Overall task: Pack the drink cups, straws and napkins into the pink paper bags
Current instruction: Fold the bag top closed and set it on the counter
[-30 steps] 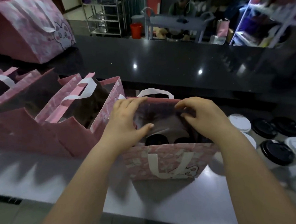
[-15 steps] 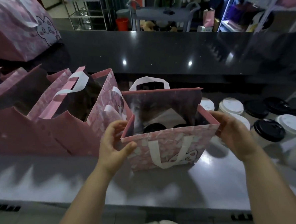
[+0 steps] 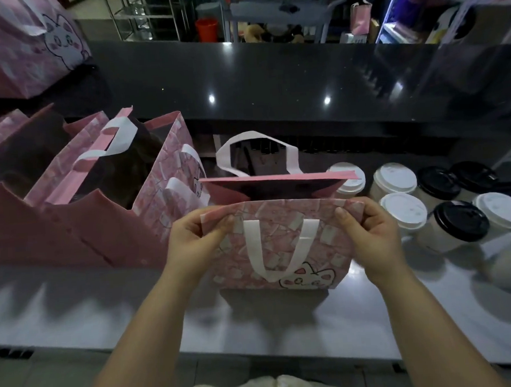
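Observation:
A pink paper bag (image 3: 281, 251) with white handles and a cat print stands on the pale counter in front of me. My left hand (image 3: 196, 242) pinches the top left corner of its near wall. My right hand (image 3: 367, 231) pinches the top right corner. The bag's mouth is narrowed and its inside is hidden from view. To its right stand several lidded drink cups, some with white lids (image 3: 403, 211) and some with black lids (image 3: 461, 221). No straws or napkins show.
Several other pink bags (image 3: 157, 181) stand open in a row on the left. Another pink bag (image 3: 21, 49) lies on the raised black counter (image 3: 271, 81) behind. The pale counter (image 3: 136, 314) runs in front of me.
My hands moved from the bag's side walls up to the top corners of its near wall. The mouth, wide open before with cup lids showing inside, is now narrowed.

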Demonstrator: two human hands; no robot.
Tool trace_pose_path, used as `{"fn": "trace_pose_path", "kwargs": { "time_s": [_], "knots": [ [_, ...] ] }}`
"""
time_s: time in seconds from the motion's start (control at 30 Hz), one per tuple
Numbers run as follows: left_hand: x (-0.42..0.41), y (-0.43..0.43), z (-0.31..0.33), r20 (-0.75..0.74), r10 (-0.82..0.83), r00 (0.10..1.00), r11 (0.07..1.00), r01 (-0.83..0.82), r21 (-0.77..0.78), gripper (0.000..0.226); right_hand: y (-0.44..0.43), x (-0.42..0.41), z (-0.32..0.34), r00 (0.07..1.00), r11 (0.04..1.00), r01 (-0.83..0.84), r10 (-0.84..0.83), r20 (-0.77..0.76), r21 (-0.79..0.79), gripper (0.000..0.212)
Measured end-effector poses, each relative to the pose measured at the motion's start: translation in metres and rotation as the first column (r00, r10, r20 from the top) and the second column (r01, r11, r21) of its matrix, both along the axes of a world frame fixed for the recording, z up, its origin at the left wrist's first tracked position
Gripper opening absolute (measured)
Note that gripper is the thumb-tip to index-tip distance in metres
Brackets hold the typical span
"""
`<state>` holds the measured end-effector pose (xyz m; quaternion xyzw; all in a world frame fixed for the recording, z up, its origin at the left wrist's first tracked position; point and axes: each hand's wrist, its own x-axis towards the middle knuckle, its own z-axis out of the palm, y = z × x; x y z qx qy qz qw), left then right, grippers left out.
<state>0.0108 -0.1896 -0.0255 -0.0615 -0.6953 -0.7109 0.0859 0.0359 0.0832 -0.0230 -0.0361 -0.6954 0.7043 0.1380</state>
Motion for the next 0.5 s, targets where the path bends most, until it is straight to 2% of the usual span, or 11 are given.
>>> {"fn": "trace_pose_path", "kwargs": {
  "time_s": [0.1, 0.2, 0.3, 0.37, 0.5],
  "knots": [
    [-0.004, -0.003, -0.004, -0.08, 0.081, 0.993, 0.994, -0.087, -0.065, 0.016, 0.007, -0.002, 0.001, 0.999, 0.996, -0.006, 0.009, -0.034, 0.09, 0.016],
    [-0.012, -0.008, -0.002, -0.073, -0.014, 0.997, 0.992, 0.004, -0.129, 0.015, 0.016, -0.011, 0.002, 0.999, 0.986, 0.007, 0.001, -0.044, 0.166, 0.02],
    [-0.024, -0.013, 0.006, 0.006, -0.154, 0.988, 0.981, 0.154, -0.122, 0.012, 0.028, -0.023, 0.008, 0.978, 0.978, -0.207, 0.206, 0.011, 0.036, 0.018],
    [-0.032, -0.015, 0.011, 0.068, -0.179, 0.981, 0.974, 0.187, -0.131, 0.017, 0.035, -0.032, 0.013, 0.955, 0.956, -0.292, 0.293, 0.048, -0.022, 0.017],
    [-0.04, -0.012, 0.011, 0.059, -0.162, 0.985, 0.985, 0.165, -0.058, 0.026, 0.04, -0.04, 0.012, 0.963, 0.963, -0.262, 0.265, 0.051, -0.062, 0.016]
  ]
}}
